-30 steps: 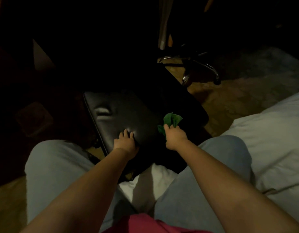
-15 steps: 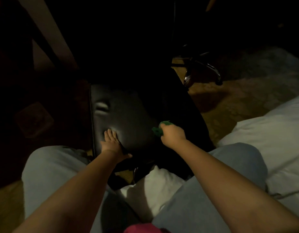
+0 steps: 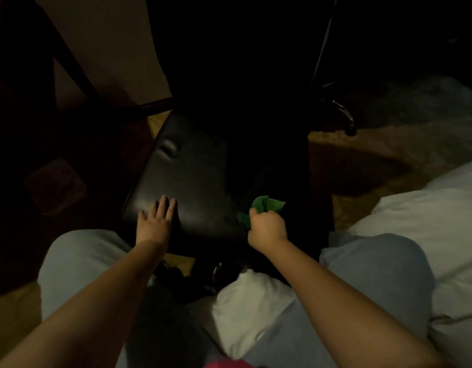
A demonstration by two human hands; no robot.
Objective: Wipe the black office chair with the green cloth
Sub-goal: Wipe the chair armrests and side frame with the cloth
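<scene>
Two hands are on the black office chair. Its padded panel lies just ahead of the person's grey trouser legs, glossy face up. Its long axis runs away from them, leaning slightly right, and the far end is lost in shadow. The left hand rests flat on the near left part, fingers straight and close together. The right hand is curled in a fist round the green cloth, a crumpled bunch sticking out away from the person and rightward, on the chair's darker right side. A chrome leg with a caster stands farther off on the tan floor. White bedding lies at the right. The room is dim.
</scene>
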